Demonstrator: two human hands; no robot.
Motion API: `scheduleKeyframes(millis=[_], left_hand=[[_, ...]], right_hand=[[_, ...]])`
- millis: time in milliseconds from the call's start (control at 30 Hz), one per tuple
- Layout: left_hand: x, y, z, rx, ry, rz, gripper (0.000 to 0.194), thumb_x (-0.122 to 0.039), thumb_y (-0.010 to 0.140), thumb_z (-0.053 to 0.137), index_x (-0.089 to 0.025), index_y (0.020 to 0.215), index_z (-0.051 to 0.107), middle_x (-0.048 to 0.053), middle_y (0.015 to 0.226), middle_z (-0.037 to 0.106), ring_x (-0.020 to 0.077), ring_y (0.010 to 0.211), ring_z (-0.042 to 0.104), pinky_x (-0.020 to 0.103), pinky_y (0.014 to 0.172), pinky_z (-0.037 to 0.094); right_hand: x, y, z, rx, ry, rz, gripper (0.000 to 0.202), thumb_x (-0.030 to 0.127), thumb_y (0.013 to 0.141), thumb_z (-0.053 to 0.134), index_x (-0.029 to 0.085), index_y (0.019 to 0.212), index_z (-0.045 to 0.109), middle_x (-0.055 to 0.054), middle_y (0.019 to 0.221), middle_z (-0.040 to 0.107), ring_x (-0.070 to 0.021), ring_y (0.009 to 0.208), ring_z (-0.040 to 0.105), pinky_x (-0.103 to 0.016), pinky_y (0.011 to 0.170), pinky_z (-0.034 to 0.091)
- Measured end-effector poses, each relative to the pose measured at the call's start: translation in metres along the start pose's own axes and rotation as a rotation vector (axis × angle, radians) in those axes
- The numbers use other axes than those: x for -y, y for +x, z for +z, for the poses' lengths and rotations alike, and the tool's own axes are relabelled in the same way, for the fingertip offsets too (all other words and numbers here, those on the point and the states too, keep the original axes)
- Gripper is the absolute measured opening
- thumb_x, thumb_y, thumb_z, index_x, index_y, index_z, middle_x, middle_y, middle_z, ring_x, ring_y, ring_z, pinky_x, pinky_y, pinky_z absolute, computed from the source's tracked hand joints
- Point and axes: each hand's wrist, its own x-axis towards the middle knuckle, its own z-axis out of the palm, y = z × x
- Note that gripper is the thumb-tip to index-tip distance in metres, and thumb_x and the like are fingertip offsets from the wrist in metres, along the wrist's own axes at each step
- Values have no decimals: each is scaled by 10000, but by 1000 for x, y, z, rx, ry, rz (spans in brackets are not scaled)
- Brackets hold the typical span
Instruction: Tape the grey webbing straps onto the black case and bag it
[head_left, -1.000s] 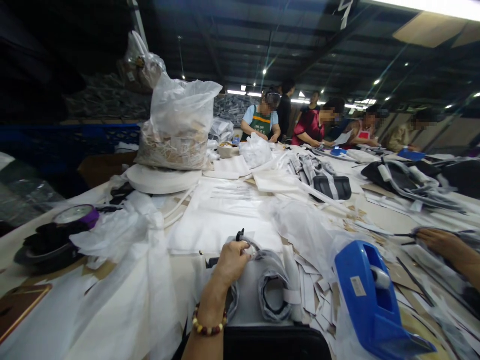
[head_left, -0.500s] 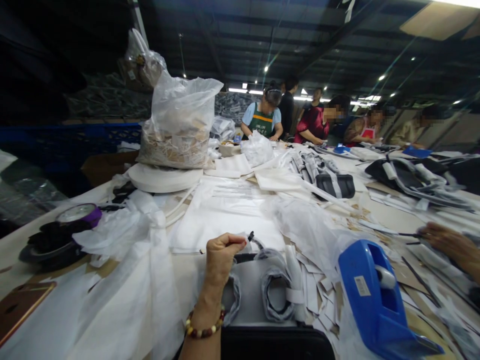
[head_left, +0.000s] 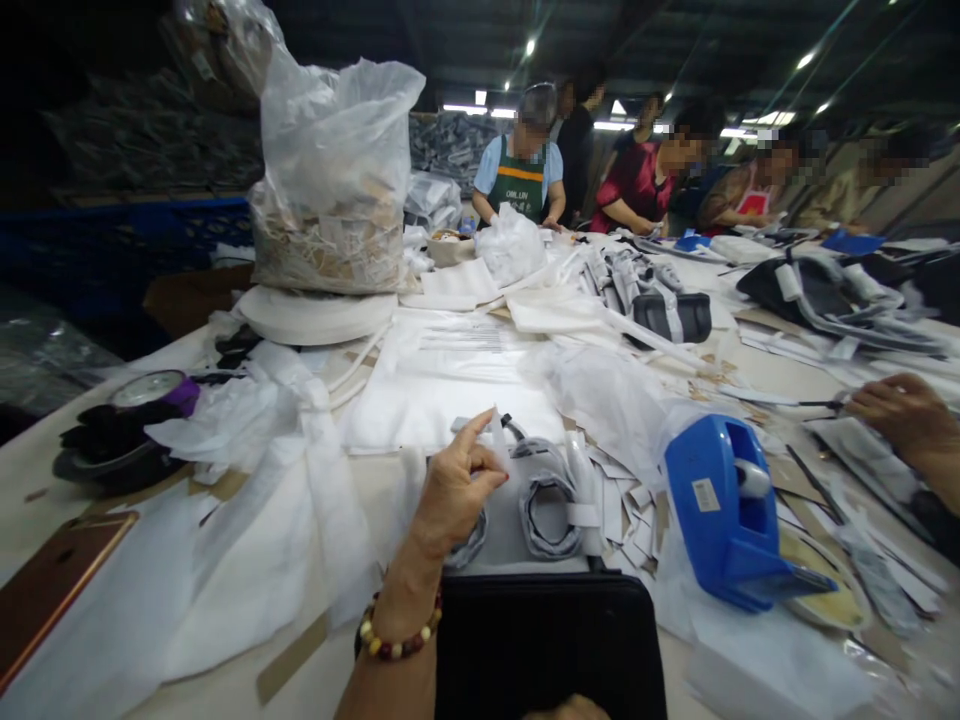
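Left hand (head_left: 454,490) lifted, pinching white strip (head_left: 498,437), right hand (head_left: 896,415) loosely curled at table edge.

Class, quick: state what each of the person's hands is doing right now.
Left hand: closed, pinching a small white strip between thumb and fingers.
Right hand: resting on the cluttered table; whether it grips anything cannot be told.

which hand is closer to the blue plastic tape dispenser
Right. The right hand rests on the table past the blue plastic tape dispenser, on its right side. The left hand is farther off on its left, pinching a small white strip.
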Motion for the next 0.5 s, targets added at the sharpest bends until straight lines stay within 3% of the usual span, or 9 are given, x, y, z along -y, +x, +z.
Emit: scheduleKeyframes(millis=[100,167,233,300,400,433,500], left_hand=[[7,-25,1,29,278,245,648,-3,709,449,-142,1334,351,-28,684,653,112,711,644,237,744,530],[12,-41,1,8,500,529,528,33,741,397,-137,1236,461,3,717,655,114,727,647,219,709,543],[17,-54,4,-17,660,749,342,40,776,377,-129,977,595,38,723,649,124,708,639,212,652,548],[21,-64,9,-57,718,833,255,28,802,394,-119,807,603,63,701,635,148,721,633,243,663,556],[27,-75,14,-114,740,867,218,24,814,409,-89,824,595,78,680,620,165,753,626,282,721,561],[29,-78,15,-123,744,876,219,30,811,407,-86,827,592,83,690,621,166,767,624,285,736,559],[32,-81,14,-137,757,894,226,42,796,405,-87,823,588,94,721,628,171,802,620,285,743,557]], right_hand=[[16,-8,14,44,-30,-27,506,77,928,310,215,506,554,95,406,446,54,348,357,-54,401,250],[32,-28,47,122,-39,-20,437,250,942,377,200,549,562,69,464,521,-9,369,404,-122,393,326],[45,-65,103,208,-50,12,411,352,924,413,200,594,605,42,501,572,-48,422,485,-170,419,336],[54,-113,180,304,-55,45,394,458,846,512,209,560,616,26,507,596,-85,458,534,-188,432,360],[59,-178,293,525,-59,252,546,556,863,386,188,513,588,-3,486,583,-89,467,534,-180,463,369],[59,-192,321,552,-40,338,616,565,885,297,176,487,561,-14,461,559,-88,447,519,-182,466,367],[59,-205,354,553,16,489,664,608,868,248,166,443,503,-25,413,512,-89,390,481,-187,421,335]])
